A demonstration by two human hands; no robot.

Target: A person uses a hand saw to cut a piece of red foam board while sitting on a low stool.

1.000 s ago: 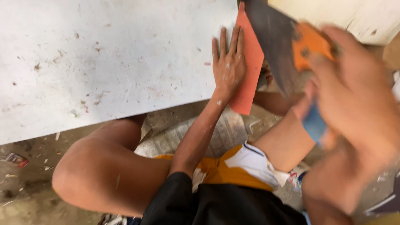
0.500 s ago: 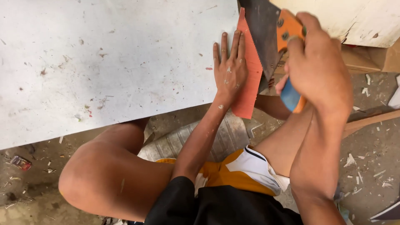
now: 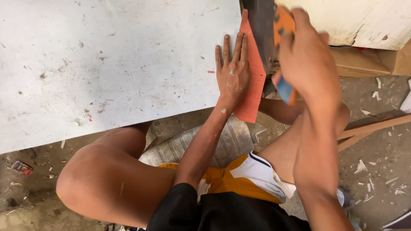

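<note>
My left hand (image 3: 232, 70) lies flat, fingers apart, on the right end of a large white board (image 3: 107, 64), pressing on a thin orange strip (image 3: 253, 81) along the board's edge. My right hand (image 3: 306, 60) is closed around the orange and blue handle (image 3: 283, 51) of a hand saw. The saw's dark blade (image 3: 260, 30) runs up beside the orange strip, just right of my left fingers. The blade's teeth and the cut line are hidden.
I squat with my knees (image 3: 98, 184) under the board. A white block (image 3: 364, 21) and brown cardboard (image 3: 376, 62) sit at the upper right. Wood strips (image 3: 372, 128) and chips litter the dirt floor (image 3: 385, 171). A grey mat (image 3: 222, 141) lies beneath me.
My right hand with the saw has pulled away from the camera and moved down along the strip's edge. My left hand has stayed flat on the board.
</note>
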